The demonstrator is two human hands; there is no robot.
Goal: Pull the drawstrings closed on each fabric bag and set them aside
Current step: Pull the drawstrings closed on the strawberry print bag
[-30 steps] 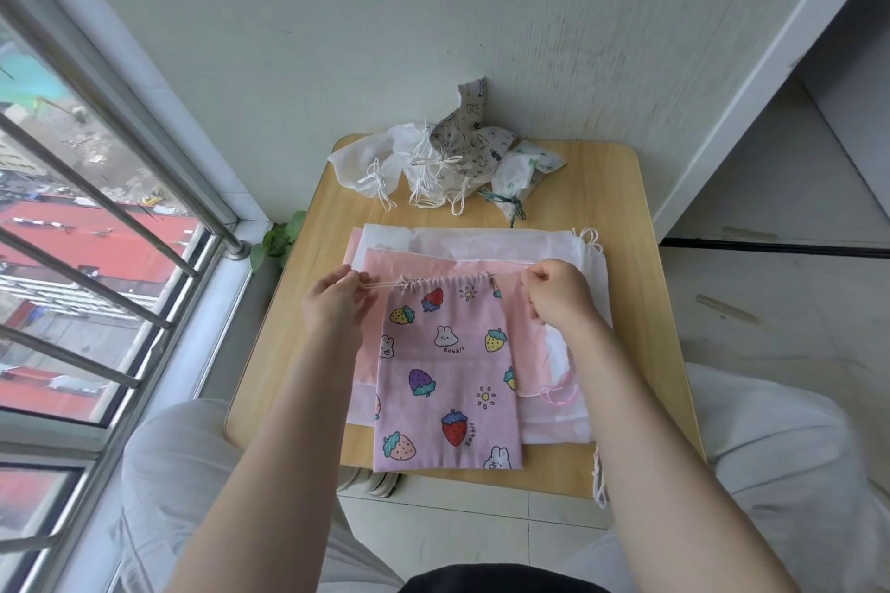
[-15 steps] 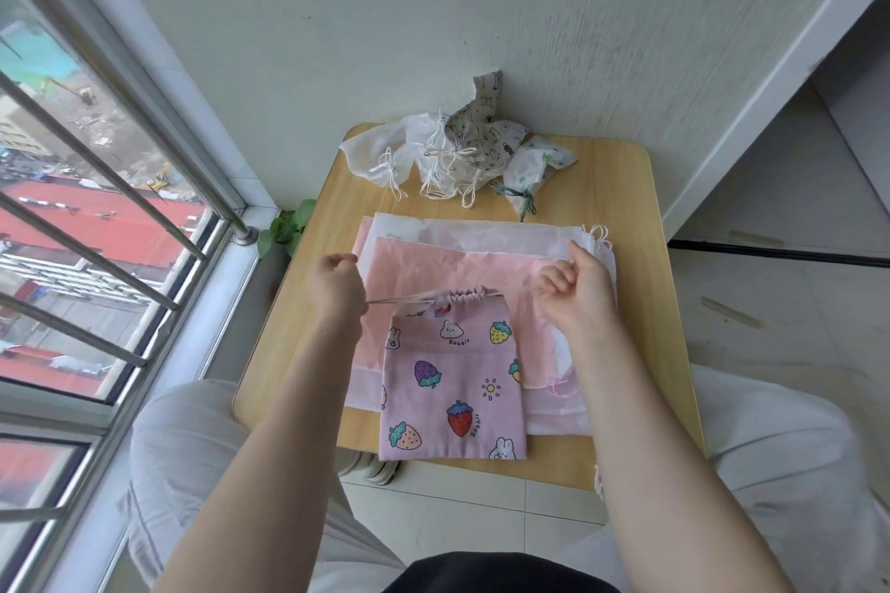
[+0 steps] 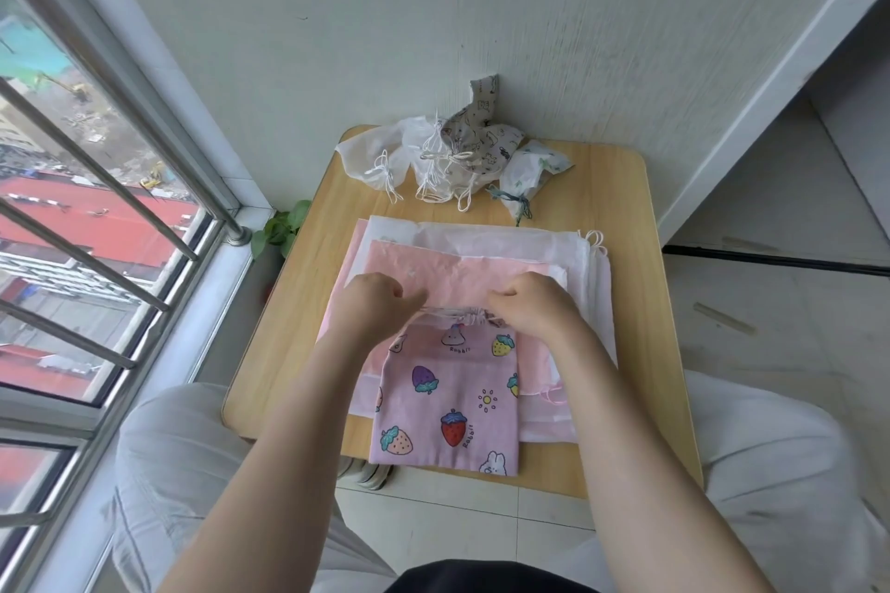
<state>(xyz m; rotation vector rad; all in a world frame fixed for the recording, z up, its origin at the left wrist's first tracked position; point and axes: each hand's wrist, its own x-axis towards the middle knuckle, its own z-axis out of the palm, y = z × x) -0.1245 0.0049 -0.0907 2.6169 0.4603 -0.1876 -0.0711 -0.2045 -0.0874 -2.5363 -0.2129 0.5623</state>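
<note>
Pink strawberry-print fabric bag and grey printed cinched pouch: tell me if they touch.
Apart. The head view shows the pink strawberry-print bag separated from the grey printed pouch by flat bags.

Matt cloth bag (image 3: 448, 404), smooth wood tbl (image 3: 640, 303)

Pink strawberry-print bag (image 3: 448, 404), mouth gathered tight, lies flat atop stacked unclosed bags (image 3: 530, 246).

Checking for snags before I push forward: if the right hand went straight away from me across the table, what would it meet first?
Probably the right hand would slide over the flat pink fabric bag, then the white fabric bags beneath. The small leaf-print cinched pouch lies farther on; depth is unclear.
</note>
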